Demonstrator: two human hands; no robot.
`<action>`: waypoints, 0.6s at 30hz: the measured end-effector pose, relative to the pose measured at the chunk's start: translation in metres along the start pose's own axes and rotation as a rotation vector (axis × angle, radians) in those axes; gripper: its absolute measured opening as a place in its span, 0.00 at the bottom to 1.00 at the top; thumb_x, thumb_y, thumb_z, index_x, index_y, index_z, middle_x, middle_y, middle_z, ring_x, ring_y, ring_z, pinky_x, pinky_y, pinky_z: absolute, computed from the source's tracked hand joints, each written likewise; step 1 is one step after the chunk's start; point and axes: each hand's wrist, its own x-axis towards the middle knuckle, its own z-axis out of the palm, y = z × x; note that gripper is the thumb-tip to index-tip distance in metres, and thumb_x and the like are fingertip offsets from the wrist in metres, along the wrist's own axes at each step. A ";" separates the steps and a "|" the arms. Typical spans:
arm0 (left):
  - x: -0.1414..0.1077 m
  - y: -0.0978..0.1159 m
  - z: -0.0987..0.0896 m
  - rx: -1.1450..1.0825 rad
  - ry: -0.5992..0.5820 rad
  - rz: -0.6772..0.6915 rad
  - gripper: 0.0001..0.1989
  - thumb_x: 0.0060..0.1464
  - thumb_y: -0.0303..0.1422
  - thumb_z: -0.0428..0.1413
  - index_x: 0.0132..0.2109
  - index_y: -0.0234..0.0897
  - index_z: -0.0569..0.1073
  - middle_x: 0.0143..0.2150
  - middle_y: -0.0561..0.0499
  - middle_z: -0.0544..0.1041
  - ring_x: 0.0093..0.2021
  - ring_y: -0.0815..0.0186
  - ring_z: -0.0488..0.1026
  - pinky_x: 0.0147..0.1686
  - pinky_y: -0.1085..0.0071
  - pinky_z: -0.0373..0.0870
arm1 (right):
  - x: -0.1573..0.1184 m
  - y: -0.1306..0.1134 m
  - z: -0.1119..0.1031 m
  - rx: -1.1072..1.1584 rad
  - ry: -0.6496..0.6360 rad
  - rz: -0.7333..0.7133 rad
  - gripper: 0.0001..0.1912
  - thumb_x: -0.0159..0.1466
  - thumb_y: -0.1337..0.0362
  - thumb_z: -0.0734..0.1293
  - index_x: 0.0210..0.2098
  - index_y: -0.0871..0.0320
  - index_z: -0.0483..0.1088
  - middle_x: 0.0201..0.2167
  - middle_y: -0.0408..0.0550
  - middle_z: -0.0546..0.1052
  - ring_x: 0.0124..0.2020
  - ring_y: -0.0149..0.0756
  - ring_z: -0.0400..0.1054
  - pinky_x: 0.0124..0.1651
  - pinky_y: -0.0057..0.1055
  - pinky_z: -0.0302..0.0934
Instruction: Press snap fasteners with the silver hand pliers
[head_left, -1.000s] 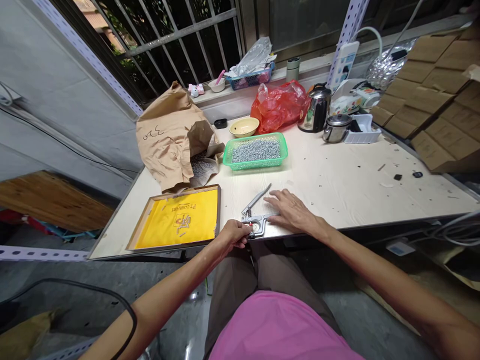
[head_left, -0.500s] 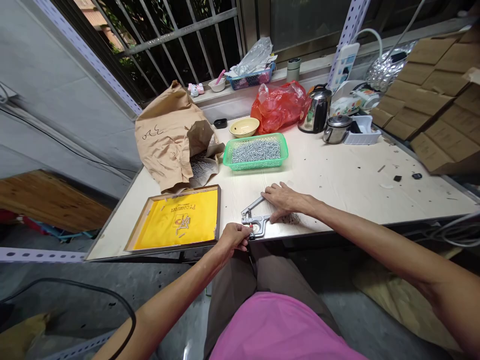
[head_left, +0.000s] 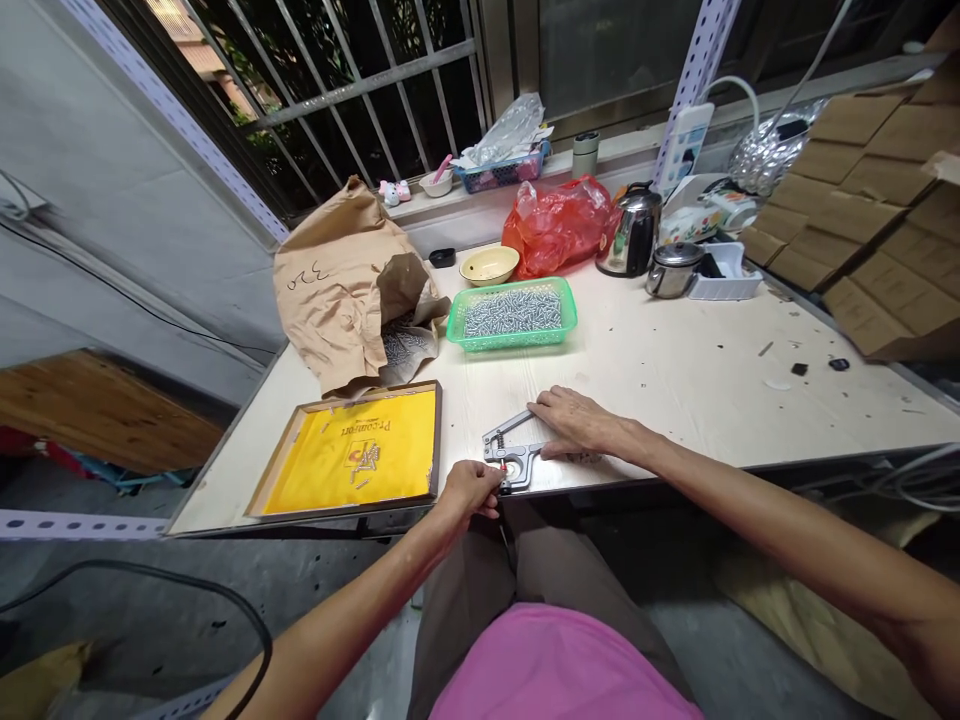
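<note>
A grey metal hand press (head_left: 517,455) with a spring and a raised lever lies at the table's front edge. My right hand (head_left: 574,420) is wrapped round its lever and handle from the right. At its jaw, my left hand (head_left: 476,488) has its fingers pinched together; what they hold is too small to make out. A bit of red shows at the jaw beside the fingertips. Left of my left hand sits a shallow tray (head_left: 438,440) lined with yellow cloth (head_left: 315,460), with small metal pieces (head_left: 366,457) on it.
Behind the press stands a green basket (head_left: 512,338) full of small metal pieces. An open paper bag (head_left: 330,310) of more pieces leans at the left. Farther back are a cream bowl (head_left: 489,265), a red plastic bag (head_left: 559,225), a kettle (head_left: 632,230) and stacked cardboard (head_left: 862,215).
The view has tilted a little, so the table and things sit slightly lower. Both hands stay at the press, with little visible change in their grip.
</note>
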 end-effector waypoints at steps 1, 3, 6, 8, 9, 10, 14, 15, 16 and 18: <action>0.000 0.000 0.000 0.000 -0.002 -0.007 0.14 0.48 0.36 0.60 0.24 0.33 0.66 0.15 0.59 0.63 0.14 0.76 0.61 0.16 0.77 0.67 | -0.001 0.000 0.001 0.003 0.006 0.001 0.33 0.54 0.47 0.71 0.50 0.63 0.65 0.45 0.57 0.69 0.46 0.47 0.60 0.46 0.38 0.56; -0.001 0.000 -0.002 -0.003 -0.009 -0.012 0.13 0.50 0.35 0.58 0.24 0.33 0.66 0.16 0.58 0.64 0.15 0.76 0.61 0.18 0.75 0.68 | -0.002 0.000 0.001 0.003 0.007 0.009 0.32 0.53 0.48 0.71 0.50 0.63 0.65 0.44 0.57 0.69 0.45 0.47 0.60 0.46 0.38 0.56; -0.004 -0.003 -0.003 0.100 0.013 0.048 0.12 0.54 0.37 0.54 0.26 0.34 0.67 0.18 0.56 0.66 0.17 0.73 0.63 0.21 0.71 0.69 | -0.002 -0.001 0.000 0.008 0.009 0.030 0.31 0.53 0.49 0.72 0.48 0.62 0.66 0.44 0.56 0.69 0.45 0.47 0.60 0.45 0.37 0.57; -0.005 -0.004 -0.002 0.283 0.121 0.230 0.11 0.55 0.36 0.52 0.30 0.34 0.70 0.24 0.51 0.70 0.23 0.68 0.68 0.27 0.67 0.71 | -0.002 -0.003 -0.002 0.029 0.010 0.043 0.30 0.52 0.49 0.73 0.47 0.62 0.67 0.43 0.56 0.69 0.45 0.46 0.60 0.44 0.37 0.57; -0.005 -0.003 0.000 0.392 0.189 0.370 0.09 0.56 0.35 0.52 0.33 0.34 0.72 0.28 0.49 0.72 0.28 0.66 0.71 0.32 0.66 0.72 | -0.002 -0.004 -0.004 0.044 0.008 0.045 0.29 0.52 0.49 0.72 0.46 0.61 0.67 0.43 0.56 0.69 0.45 0.45 0.60 0.43 0.36 0.58; -0.005 -0.001 0.002 0.499 0.247 0.523 0.09 0.56 0.34 0.52 0.37 0.34 0.73 0.34 0.46 0.73 0.34 0.63 0.72 0.37 0.64 0.71 | -0.003 -0.005 -0.005 0.059 0.004 0.045 0.27 0.54 0.50 0.72 0.45 0.61 0.68 0.42 0.55 0.69 0.44 0.45 0.60 0.43 0.35 0.58; 0.007 0.018 0.015 0.834 0.245 0.911 0.19 0.54 0.31 0.54 0.53 0.34 0.68 0.52 0.41 0.69 0.53 0.55 0.64 0.53 0.59 0.64 | -0.009 -0.015 -0.009 0.079 -0.013 0.064 0.17 0.60 0.54 0.68 0.41 0.61 0.69 0.40 0.53 0.69 0.44 0.41 0.61 0.42 0.33 0.57; 0.011 0.024 0.018 0.894 0.211 0.922 0.21 0.53 0.31 0.54 0.55 0.33 0.66 0.55 0.40 0.68 0.55 0.54 0.62 0.54 0.58 0.63 | -0.011 -0.017 -0.010 0.079 -0.012 0.074 0.16 0.61 0.55 0.67 0.41 0.61 0.69 0.40 0.53 0.69 0.44 0.41 0.61 0.42 0.33 0.58; 0.014 0.029 0.020 0.944 0.172 0.908 0.22 0.53 0.30 0.54 0.56 0.32 0.64 0.56 0.40 0.67 0.55 0.54 0.62 0.54 0.58 0.62 | -0.013 -0.019 -0.011 0.080 -0.008 0.084 0.16 0.61 0.55 0.67 0.42 0.61 0.69 0.40 0.53 0.69 0.44 0.41 0.61 0.42 0.33 0.58; 0.020 0.039 0.021 1.024 0.082 0.855 0.23 0.53 0.29 0.54 0.57 0.32 0.63 0.54 0.40 0.68 0.54 0.55 0.63 0.52 0.59 0.64 | -0.016 -0.021 -0.012 0.082 -0.007 0.108 0.17 0.61 0.55 0.67 0.44 0.62 0.68 0.41 0.53 0.69 0.44 0.41 0.61 0.42 0.34 0.58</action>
